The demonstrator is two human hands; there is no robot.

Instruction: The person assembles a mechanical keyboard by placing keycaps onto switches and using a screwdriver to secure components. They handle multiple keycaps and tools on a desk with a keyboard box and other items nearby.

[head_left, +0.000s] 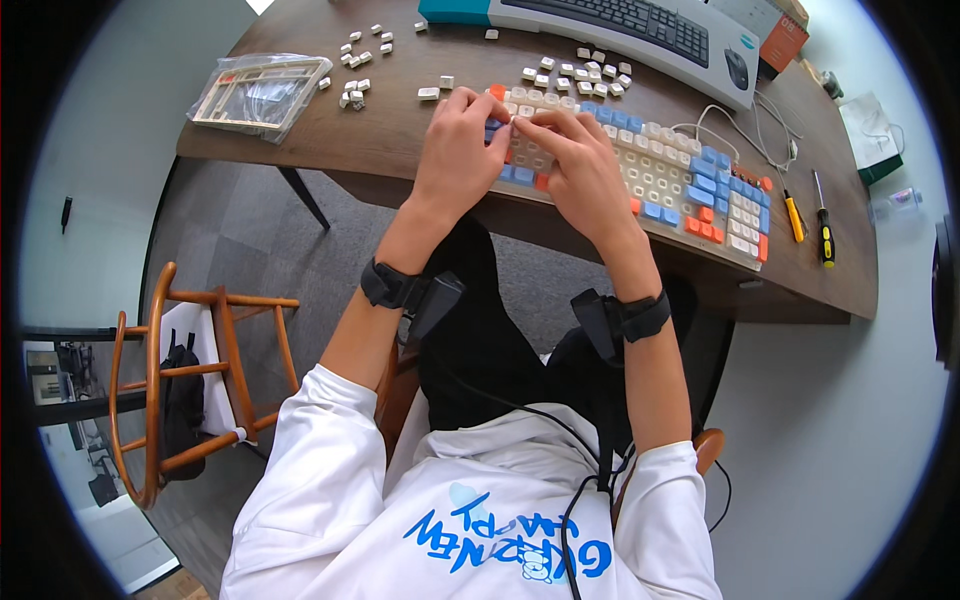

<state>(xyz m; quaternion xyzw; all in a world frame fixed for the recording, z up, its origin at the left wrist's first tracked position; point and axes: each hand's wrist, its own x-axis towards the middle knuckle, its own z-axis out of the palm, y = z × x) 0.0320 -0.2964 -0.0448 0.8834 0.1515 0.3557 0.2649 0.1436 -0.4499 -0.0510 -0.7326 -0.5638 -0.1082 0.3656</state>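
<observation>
A keyboard (655,178) with white, blue and orange keycaps lies at a slant along the desk's near edge. Many of its middle switches are bare of caps. Over its left end, my left hand (463,148) is closed, thumb and fingertips together near the upper left keys. My right hand (572,150) meets it there, forefinger and thumb pinched close to the left fingertips. What either pinch holds is hidden or too small to name. Loose white keycaps (565,70) are scattered just beyond the keyboard.
More loose keycaps (358,60) lie at the desk's (400,140) left, beside a clear bag (262,95) with a cream frame. A boxed keyboard-and-mouse set (640,35) stands at the back. Two screwdrivers (825,235) and a white cable (775,130) lie right. A wooden chair (165,380) stands left.
</observation>
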